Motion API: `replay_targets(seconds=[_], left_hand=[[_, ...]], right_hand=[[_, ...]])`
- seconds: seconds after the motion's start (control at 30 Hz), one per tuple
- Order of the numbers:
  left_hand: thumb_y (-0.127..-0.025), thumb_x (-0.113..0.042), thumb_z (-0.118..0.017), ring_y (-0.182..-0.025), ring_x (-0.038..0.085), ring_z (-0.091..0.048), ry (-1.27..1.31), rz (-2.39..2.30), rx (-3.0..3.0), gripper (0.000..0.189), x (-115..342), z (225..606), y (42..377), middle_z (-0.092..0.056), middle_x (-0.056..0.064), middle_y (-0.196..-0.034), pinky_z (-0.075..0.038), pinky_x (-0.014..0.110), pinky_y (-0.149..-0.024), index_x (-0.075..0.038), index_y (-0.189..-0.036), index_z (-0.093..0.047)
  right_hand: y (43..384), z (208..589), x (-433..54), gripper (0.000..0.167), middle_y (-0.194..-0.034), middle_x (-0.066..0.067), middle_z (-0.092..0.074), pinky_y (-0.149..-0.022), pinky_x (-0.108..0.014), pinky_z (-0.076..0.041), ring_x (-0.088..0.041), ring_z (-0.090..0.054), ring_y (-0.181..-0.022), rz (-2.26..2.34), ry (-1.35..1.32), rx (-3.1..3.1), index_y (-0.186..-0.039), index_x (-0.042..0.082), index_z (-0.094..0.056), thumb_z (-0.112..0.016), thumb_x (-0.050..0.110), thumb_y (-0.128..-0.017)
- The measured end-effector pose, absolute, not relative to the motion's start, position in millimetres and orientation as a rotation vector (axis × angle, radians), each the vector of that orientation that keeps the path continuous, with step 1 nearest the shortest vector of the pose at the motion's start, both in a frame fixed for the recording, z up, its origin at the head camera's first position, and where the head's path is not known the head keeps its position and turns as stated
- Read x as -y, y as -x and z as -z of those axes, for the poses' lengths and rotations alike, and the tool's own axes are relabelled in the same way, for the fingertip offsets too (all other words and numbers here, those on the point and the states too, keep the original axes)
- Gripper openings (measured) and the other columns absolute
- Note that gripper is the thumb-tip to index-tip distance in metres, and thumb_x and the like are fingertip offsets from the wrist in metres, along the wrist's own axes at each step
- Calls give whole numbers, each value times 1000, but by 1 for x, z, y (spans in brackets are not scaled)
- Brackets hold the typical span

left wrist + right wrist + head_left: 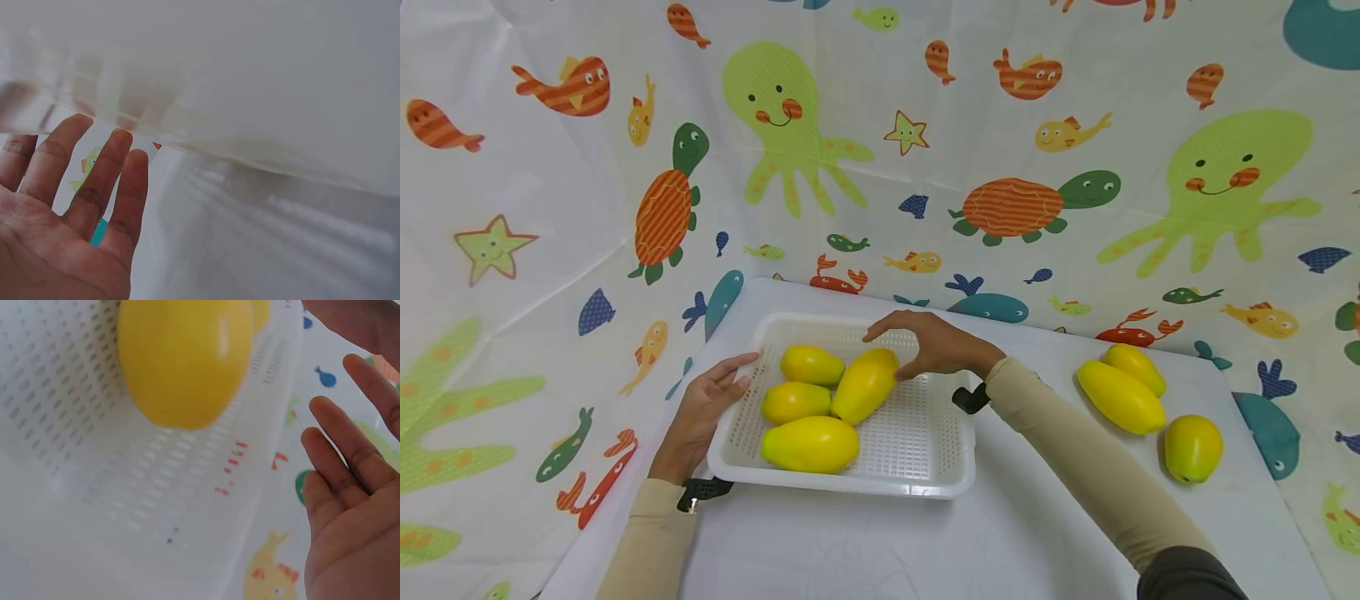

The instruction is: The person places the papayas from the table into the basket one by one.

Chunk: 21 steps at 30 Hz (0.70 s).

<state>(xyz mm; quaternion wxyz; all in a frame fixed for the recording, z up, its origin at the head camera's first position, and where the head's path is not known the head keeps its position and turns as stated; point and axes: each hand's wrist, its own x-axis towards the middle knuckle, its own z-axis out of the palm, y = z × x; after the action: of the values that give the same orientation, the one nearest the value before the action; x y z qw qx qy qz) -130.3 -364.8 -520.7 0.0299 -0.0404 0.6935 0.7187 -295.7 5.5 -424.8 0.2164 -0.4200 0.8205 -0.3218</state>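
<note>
A white perforated plastic basket point(842, 482) holds several smooth yellow oblong fruits that look like papayas. My left hand point(706, 408) is at the basket's left side, its fingertips right at the rim; in the left wrist view its fingers point(94, 187) are extended and spread against the white wall. Over the far side of the basket is my right hand point(936, 343), thumb and fingers parted. The nearest papaya point(867, 386) leans toward the far rim, just left of the right thumb. In the right wrist view, the fingers point(350, 450) stand apart from the papaya point(184, 362), with nothing between them.
To the right on the white table point(1000, 533), an elongated papaya point(1120, 397) lies against another papaya point(1137, 367), with a third papaya point(1192, 448) nearer the front. A sheet point(880, 208) printed with sea animals hangs behind and at the left.
</note>
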Motion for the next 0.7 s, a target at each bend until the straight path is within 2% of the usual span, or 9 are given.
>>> replay_targets(seconds=[0.23, 0.37, 0.47, 0.57, 0.7], left_hand=[[-110, -32, -60, -129, 20, -69, 118, -2199, -2160, 56, 366, 522, 129, -40, 5, -172, -63, 45, -97, -25, -163, -43], [-109, -36, -61, -128, 19, -70, 174, -2180, -2165, 56, 366, 523, 129, -41, 3, -172, -63, 44, -96, -28, -162, -44], [-108, -37, -63, -126, 17, -70, 201, -2170, -2167, 57, 366, 522, 129, -41, 3, -172, -63, 44, -96, -29, -162, -45], [-108, -38, -63, -126, 17, -70, 204, -2173, -2161, 58, 366, 521, 129, -40, 3, -172, -63, 44, -97, -29, -162, -44], [-107, -39, -64, -126, 16, -70, 206, -2179, -2147, 59, 366, 521, 129, -40, 3, -172, -62, 44, -97, -28, -162, -44]], right_hand=[[298, 413, -38, 67, -158, 4, -56, -124, -67, -36, -30, -43, -153, 1002, 1029, -2358, -143, 29, -66, -93, 16, -83], [301, 409, -60, 66, -158, 4, -56, -123, -68, -37, -30, -44, -152, 1087, 998, -2387, -143, 29, -65, -93, 21, -84], [304, 405, -78, 67, -158, 3, -56, -124, -67, -37, -29, -44, -151, 1158, 994, -2387, -145, 29, -64, -92, 20, -84], [304, 402, -95, 69, -160, 0, -55, -123, -69, -36, -32, -42, -152, 1209, 971, -2412, -148, 25, -62, -91, 16, -86], [300, 402, -119, 70, -160, -2, -55, -123, -74, -32, -33, -42, -153, 1218, 906, -2497, -150, 25, -60, -89, 18, -87]])
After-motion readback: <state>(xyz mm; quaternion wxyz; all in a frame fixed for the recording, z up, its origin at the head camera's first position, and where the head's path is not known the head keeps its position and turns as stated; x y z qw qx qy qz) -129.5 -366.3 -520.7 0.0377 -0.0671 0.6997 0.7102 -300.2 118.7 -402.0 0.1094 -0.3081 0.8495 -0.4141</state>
